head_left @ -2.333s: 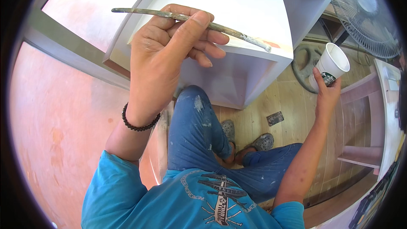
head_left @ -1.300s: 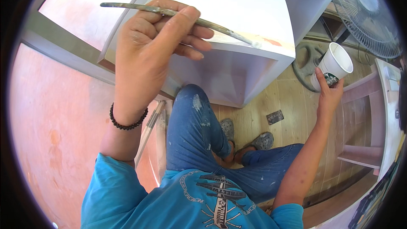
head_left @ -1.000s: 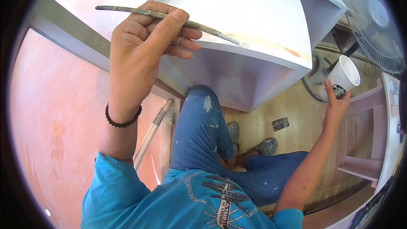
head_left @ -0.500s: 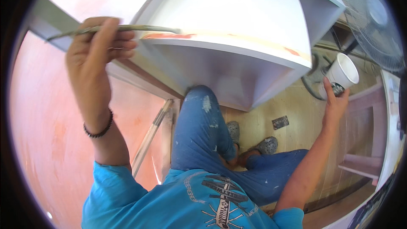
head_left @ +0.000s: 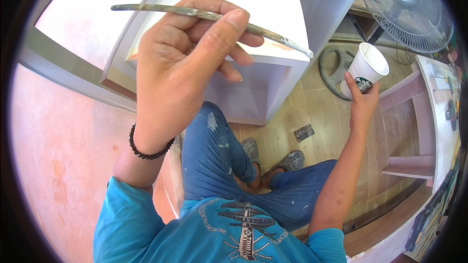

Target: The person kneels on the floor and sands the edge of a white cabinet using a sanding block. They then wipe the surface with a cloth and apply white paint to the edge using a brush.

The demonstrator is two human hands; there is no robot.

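Note:
My left hand [head_left: 178,68], a dark beaded bracelet at its wrist, is raised over a white cabinet [head_left: 275,9]. Between its thumb and fingers is a thin, paint-stained paintbrush [head_left: 146,8]. The white-coated tip points right and shows in front of the cabinet's front right corner; whether it touches there I cannot tell. Orange-brown patches mark the cabinet's front edge, partly hidden behind my hand. Away to the right, my right hand [head_left: 363,100] is closed around a white paper cup [head_left: 368,65] with a round green emblem. The cup tilts slightly, and its contents are hard to make out.
A standing fan [head_left: 402,0] with a round grey base [head_left: 329,75] is at the far right. Nearer on that side is a pale worktable [head_left: 431,75] with tools. A dark flat rectangle [head_left: 303,133] lies on the floor. Pinkish panels [head_left: 73,156] stretch along the left.
My left hand has moved right with the paintbrush, taking its tip from the cabinet's left end toward its right corner. The right hand still holds the cup. The whole view has shifted slightly.

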